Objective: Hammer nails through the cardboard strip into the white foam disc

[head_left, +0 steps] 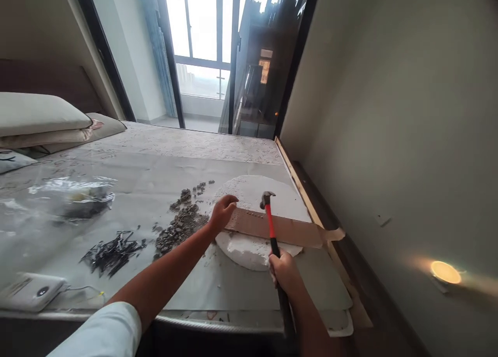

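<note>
My right hand [286, 271] is wrapped round the black grip of a claw hammer [271, 222] with a red shaft. The hammer's dark head is up over the far edge of a brown wooden board [288, 229]. My left hand [223, 213] grips the board's left end, its fingers bent over the far edge. A short row of small nail heads [252, 215] shows in the board near this hand. Under the board lies a round white foam slab [249, 253] with a rough, crumbled surface.
Left of the slab lie grey gravel-like bits [181, 227] and a pile of dark nails [112, 253]. Farther left are a clear plastic bag [87, 198] and a white device [33, 292] with a cable. Pillows [42, 113] lie at the back left; a wall [389, 139] rises on the right.
</note>
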`<state>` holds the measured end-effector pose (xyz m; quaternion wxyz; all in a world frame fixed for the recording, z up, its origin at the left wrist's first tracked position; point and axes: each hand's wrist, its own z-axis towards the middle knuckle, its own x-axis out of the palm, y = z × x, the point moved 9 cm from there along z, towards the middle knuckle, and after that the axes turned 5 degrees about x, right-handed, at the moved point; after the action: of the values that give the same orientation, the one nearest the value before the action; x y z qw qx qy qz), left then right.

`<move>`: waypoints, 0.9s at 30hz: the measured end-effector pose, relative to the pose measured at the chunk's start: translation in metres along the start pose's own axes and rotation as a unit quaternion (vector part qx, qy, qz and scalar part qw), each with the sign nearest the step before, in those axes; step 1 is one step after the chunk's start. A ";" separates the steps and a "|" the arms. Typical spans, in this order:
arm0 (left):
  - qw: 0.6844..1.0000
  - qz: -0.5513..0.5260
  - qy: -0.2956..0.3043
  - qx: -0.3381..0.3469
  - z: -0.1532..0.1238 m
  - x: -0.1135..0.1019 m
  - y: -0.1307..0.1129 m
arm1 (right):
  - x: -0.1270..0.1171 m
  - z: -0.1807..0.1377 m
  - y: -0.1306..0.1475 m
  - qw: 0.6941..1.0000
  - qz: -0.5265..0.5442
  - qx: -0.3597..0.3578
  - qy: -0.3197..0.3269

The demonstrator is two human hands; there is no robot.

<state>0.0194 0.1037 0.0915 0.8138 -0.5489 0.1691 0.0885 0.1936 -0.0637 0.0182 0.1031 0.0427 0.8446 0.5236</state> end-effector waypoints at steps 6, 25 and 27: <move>0.974 0.210 0.030 -0.077 -0.095 -0.101 0.061 | 0.003 -0.004 0.001 0.998 0.067 -0.010 0.015; 0.935 0.250 0.139 -0.212 -0.142 -0.115 0.110 | -0.005 -0.003 0.014 0.992 0.116 -0.012 0.037; 0.955 0.187 0.124 -0.196 -0.128 -0.111 0.091 | -0.011 0.000 0.012 0.991 0.127 -0.010 0.030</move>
<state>-0.1363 0.0248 0.0111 0.6320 -0.6626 0.3477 0.2017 0.2044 -0.0605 0.0299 0.0104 0.1331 0.8296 0.5421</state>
